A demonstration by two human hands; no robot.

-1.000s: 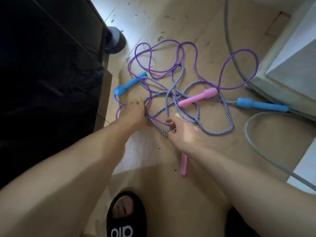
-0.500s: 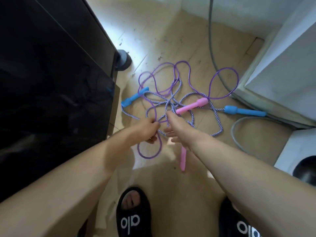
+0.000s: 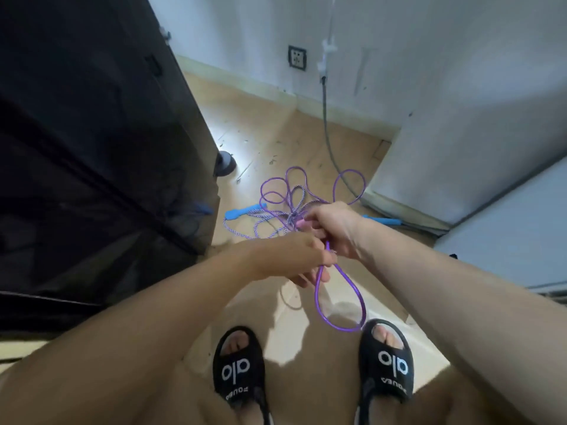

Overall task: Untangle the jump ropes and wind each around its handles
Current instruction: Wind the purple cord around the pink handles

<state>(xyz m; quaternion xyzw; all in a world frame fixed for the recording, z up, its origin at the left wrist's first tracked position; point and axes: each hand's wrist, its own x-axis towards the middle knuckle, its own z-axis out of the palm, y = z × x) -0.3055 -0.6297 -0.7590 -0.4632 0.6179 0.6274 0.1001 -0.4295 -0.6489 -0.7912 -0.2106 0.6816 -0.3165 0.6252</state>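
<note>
Two tangled jump ropes are lifted partly off the wooden floor. The purple plastic rope (image 3: 352, 305) hangs as a long loop from my hands down toward my feet. My left hand (image 3: 291, 256) is shut on that purple rope. My right hand (image 3: 331, 225) grips a pink handle (image 3: 301, 223) at the knot, where the blue-and-white braided rope (image 3: 267, 216) crosses. One blue handle (image 3: 242, 211) lies on the floor to the left, the other blue handle (image 3: 383, 221) shows behind my right wrist. The second pink handle is hidden.
A tall black cabinet (image 3: 92, 148) stands close on the left with a round foot (image 3: 225, 164). A white appliance (image 3: 478, 148) fills the right. A grey hose (image 3: 329, 142) runs down the wall to the floor. My feet wear black slides (image 3: 239, 372).
Both hands have risen from the floor with the tangle, and the view has tilted up. The purple loop under my hands has grown longer. My right hand now holds a pink handle.
</note>
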